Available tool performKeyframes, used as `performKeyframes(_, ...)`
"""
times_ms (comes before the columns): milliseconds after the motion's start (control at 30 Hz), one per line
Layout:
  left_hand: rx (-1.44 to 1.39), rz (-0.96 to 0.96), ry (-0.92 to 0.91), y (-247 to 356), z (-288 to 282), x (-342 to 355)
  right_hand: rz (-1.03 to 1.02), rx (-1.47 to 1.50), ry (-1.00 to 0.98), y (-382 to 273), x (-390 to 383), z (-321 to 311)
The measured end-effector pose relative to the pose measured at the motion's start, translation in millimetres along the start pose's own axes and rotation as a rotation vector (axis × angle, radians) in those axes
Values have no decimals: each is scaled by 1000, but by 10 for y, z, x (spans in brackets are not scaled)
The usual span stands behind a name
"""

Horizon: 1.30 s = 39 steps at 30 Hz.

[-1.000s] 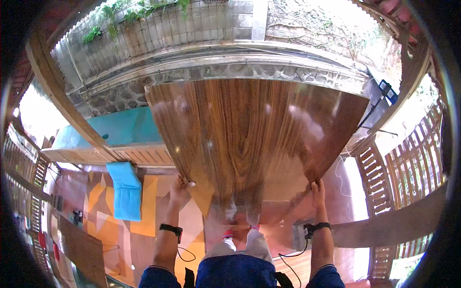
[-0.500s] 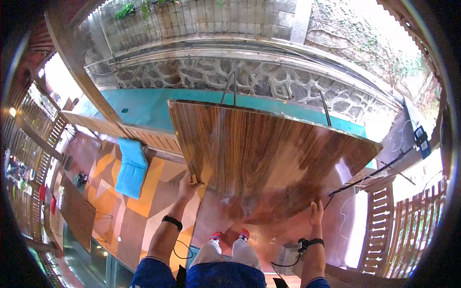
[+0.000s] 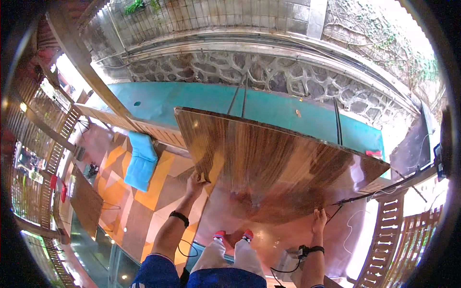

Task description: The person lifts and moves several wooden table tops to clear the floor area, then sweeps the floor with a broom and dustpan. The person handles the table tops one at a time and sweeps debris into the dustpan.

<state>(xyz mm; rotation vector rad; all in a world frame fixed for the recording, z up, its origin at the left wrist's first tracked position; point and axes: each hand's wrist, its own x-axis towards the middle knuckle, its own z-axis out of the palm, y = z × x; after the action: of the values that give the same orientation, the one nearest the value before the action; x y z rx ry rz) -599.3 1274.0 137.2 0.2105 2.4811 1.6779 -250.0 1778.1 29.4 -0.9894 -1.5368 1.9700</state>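
1. One wood-grain tabletop (image 3: 273, 165), dark brown, is ahead of you, between your hands and the turquoise platform (image 3: 204, 100)
2. One left hand (image 3: 194, 185), yours, grips the tabletop's near left edge
3. One right hand (image 3: 318, 222), yours, has its fingertips at the near right edge; whether they close on it cannot be told
4. One blue cushion (image 3: 140, 165) lies on the patterned floor (image 3: 148, 199) to your left

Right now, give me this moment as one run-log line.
left hand: gripping brown tabletop, left side | right hand: holding near-right corner | dark legs: past far edge | blue cushion: on floor, left
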Motion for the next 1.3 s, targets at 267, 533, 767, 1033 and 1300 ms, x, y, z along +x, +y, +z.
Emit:
performKeyframes(267, -201, -53, 17, -51, 97, -30, -116, 37, -53, -79, -42, 214)
performKeyframes(533, -69, 11, 34, -403, 186, 11, -63, -311, -45, -29, 40, 109)
performKeyframes(767, -110, -100, 76, -717, 322, 101, -63, -304, 49, -20, 111, 152)
performKeyframes(1033, -448, -66, 11, -1347, 299, 218, -188, -221, 100, 224, 213, 139)
performKeyframes(1300, -664, -234, 96, -1297, 156, 108, -79, -359, -55, 490, 560, -165)
